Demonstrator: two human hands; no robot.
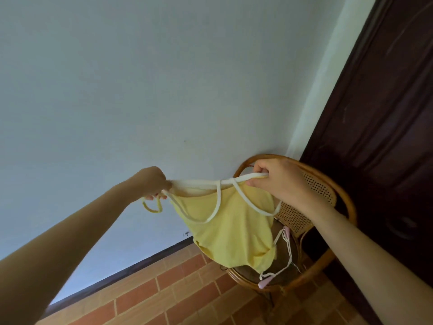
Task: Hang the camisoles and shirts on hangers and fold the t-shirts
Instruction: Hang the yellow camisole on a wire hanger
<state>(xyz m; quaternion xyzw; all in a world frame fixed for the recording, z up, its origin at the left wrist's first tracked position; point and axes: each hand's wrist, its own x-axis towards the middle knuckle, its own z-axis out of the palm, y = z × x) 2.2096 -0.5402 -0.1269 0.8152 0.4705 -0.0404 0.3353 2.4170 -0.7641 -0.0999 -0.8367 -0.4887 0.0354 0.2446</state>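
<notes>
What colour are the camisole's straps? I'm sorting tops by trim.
The straps are white or cream against the pale yellow camisole, seen in the head view.

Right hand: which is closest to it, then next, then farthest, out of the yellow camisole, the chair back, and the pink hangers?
From the right hand:
1. Yellow camisole, its white strap pinched in the fingers.
2. Chair back, just behind the hand.
3. Pink hangers, lower down on the chair seat.

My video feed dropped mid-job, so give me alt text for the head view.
Both hands hold a yellow camisole up by its white straps in front of a pale wall: the left hand grips one end, the right hand the other. Below it, white hangers lie on the seat of a rattan chair beside a dark door.
</notes>
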